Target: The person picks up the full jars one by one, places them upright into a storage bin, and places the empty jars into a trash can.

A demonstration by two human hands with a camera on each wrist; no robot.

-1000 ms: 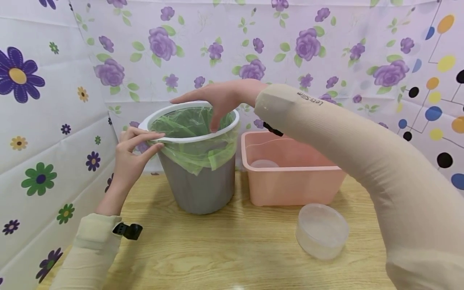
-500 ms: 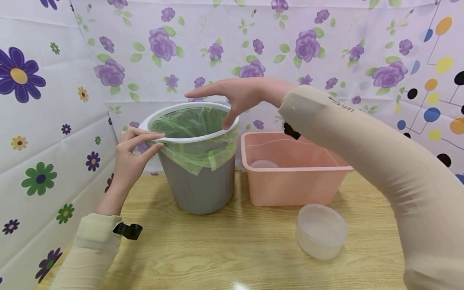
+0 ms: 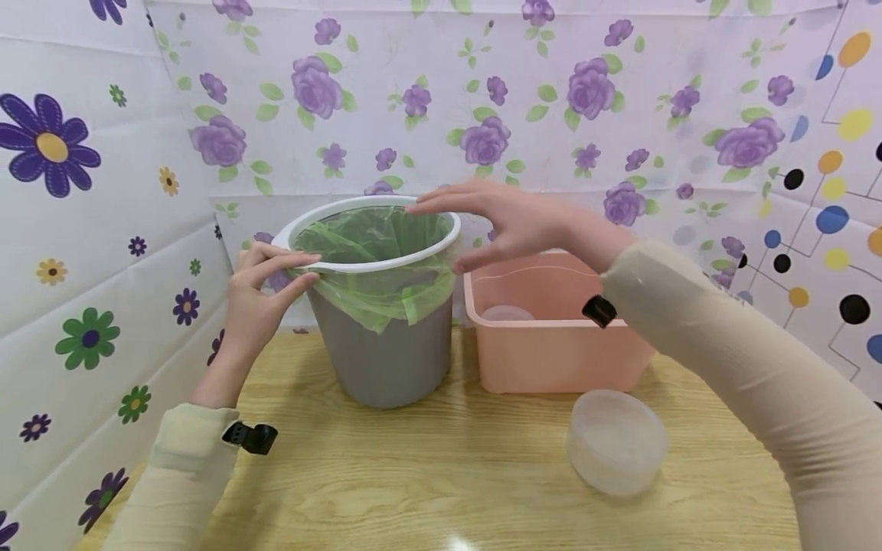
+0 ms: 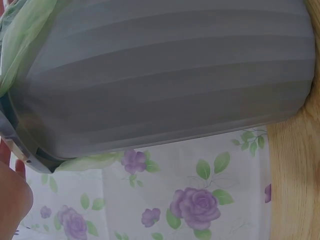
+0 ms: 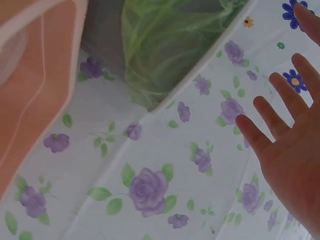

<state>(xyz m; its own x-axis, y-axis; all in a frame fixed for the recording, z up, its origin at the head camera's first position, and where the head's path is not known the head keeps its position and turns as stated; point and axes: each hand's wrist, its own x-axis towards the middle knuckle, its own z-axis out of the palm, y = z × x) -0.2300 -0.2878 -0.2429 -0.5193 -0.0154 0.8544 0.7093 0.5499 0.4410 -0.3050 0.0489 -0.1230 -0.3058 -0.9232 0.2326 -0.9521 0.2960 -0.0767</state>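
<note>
A grey trash can (image 3: 386, 360) stands at the back left of the table, with a green trash bag (image 3: 361, 295) lining it and folded outward under its white rim ring (image 3: 386, 266). My left hand (image 3: 262, 295) pinches the left side of this ring, fingers above and thumb below. In the left wrist view the can's ribbed wall (image 4: 175, 75) fills most of the picture, and only part of the left hand (image 4: 15, 200) shows. Near the can's right rim is my right hand (image 3: 513, 222), holding nothing. The right wrist view shows this hand (image 5: 295, 145) with fingers spread, apart from the can.
A pink rectangular bin (image 3: 558, 356) stands right of the can, with a translucent round piece (image 3: 506, 313) inside. In front of it on the wooden table (image 3: 413, 474) lies a clear round container (image 3: 616, 444). Flowered sheets (image 3: 448, 92) hang behind and at the sides.
My right hand has moved from over the can's opening to the right and lower, beyond the right rim. My left hand keeps its hold on the ring. The view has shifted slightly.
</note>
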